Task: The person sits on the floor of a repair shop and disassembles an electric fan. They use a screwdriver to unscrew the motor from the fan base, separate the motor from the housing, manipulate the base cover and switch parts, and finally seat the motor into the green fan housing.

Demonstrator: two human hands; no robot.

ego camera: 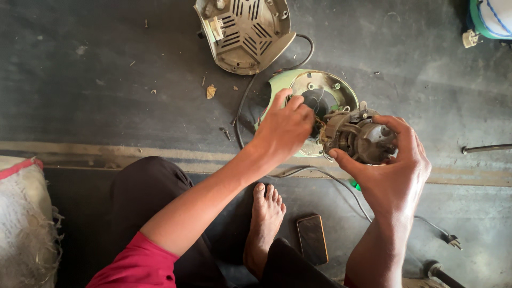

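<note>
— Head view only, so tell me: where is the motor (pixel 358 137) from where you stand?

— Up off the floor, in the right hand (pixel 392 170). The fingers curl round its far end and the thumb presses the near edge, so the grip is closed on it. Its long axis lies roughly level, pointing left toward the green housing (pixel 337 92), which lies flat on the floor just behind it.

— And the left hand (pixel 282 130)?

— Just left of the motor, at its wired end. The fingers are bent and bunched where the wires (pixel 320 126) run between motor and housing. I cannot tell if they pinch a wire or only touch; the knuckles hide the tips.

— Which hand is closer to the motor, then?

— The right one has it outright. The left is just beside it, over the housing's open middle.

— What else can't you make out?

— The motor's underside, behind the palm. The near rim of the housing, behind both hands. The cord (pixel 341 186) runs under the right forearm and comes out at a plug (pixel 454 242).

— Around them?

— A grey vented cover (pixel 246 33) well beyond the housing, a phone (pixel 312 239) beside the bare foot (pixel 265 224), a metal rod (pixel 486 149) off right, a sack (pixel 24 224) at the left edge.
</note>
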